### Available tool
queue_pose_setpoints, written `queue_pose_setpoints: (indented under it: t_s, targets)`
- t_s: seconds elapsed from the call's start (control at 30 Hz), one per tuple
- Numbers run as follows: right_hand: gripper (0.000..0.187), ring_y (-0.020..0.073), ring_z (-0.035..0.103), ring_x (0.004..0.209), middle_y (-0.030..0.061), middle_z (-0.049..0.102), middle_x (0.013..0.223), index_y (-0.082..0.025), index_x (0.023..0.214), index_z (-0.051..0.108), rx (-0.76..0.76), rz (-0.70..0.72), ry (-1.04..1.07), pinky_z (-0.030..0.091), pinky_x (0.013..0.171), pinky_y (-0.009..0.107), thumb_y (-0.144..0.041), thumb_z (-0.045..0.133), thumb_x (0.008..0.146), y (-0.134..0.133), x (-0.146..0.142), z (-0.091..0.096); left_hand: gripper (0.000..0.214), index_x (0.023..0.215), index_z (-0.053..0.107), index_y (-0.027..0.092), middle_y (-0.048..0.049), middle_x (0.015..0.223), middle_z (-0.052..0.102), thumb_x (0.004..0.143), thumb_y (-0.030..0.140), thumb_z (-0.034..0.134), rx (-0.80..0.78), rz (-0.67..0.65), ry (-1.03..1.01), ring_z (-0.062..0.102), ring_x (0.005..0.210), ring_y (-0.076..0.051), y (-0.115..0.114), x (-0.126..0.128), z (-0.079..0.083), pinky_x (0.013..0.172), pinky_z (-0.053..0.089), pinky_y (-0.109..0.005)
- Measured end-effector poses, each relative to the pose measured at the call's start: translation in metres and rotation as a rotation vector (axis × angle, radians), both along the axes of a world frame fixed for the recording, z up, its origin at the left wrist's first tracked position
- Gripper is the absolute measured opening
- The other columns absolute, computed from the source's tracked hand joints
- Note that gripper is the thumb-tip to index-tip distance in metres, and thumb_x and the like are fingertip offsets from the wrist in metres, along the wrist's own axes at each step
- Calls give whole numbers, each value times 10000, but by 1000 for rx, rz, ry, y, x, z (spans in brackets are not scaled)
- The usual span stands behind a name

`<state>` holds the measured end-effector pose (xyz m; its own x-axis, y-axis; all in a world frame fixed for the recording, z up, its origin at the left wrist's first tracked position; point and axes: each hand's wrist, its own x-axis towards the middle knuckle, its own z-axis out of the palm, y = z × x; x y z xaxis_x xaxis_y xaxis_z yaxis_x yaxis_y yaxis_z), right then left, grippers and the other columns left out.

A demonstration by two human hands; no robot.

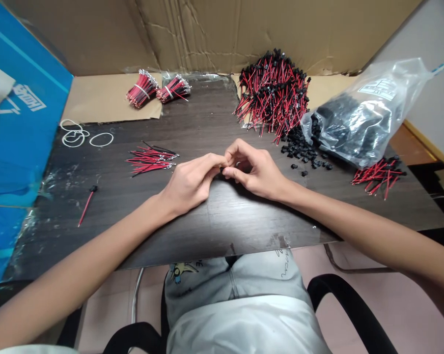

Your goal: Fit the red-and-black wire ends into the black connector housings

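My left hand (pixel 190 182) and my right hand (pixel 257 169) meet over the middle of the table, fingertips pinched together. A tiny dark bit shows between them, too covered to name. Just left of my left hand lies a loose group of red and black wires (pixel 152 160) with metal terminals on their right ends. Beyond my right hand are scattered small black connector housings (pixel 303 150). Behind those rises a big pile of red and black wires with black connectors (pixel 273 93).
Two banded wire bundles (pixel 143 89) lie at the back left, near several pale rubber bands (pixel 101 139). One wire with a black connector (pixel 87 205) lies far left. At right, a clear plastic bag (pixel 376 108) of black parts lies by more connector wires (pixel 378 176). Cardboard (pixel 207 34) walls the back.
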<state>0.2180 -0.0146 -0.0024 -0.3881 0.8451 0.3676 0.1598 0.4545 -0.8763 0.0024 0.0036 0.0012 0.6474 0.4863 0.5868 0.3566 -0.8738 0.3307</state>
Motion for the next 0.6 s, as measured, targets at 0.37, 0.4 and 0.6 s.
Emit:
queue_pose_setpoints:
  t_s: [0.37, 0.4, 0.6]
  targets:
    - [350, 165, 653, 817, 21, 680, 932, -250, 929, 548, -88, -257, 128, 521, 579, 276, -440, 833, 862, 13, 10, 0, 191, 1210, 613, 182, -48, 1073, 734, 1062, 187, 491, 163, 189, 83, 697, 918, -140, 31, -37, 23, 822, 570, -284]
    - [347, 166, 654, 806, 22, 680, 933, -253, 925, 547, -92, -282, 135, 521, 563, 278, -430, 836, 854, 15, 12, 0, 192, 1209, 615, 196, -33, 1070, 731, 1054, 186, 503, 163, 251, 69, 689, 909, -136, 37, -43, 27, 833, 571, -296]
    - [285, 161, 645, 754, 19, 661, 891, -249, 913, 568, -97, -339, 145, 519, 552, 296, -326, 826, 821, 24, 19, -5, 183, 1065, 651, 197, -2, 882, 703, 888, 153, 644, 47, 373, 227, 607, 794, -152, 60, -69, 38, 759, 519, -321]
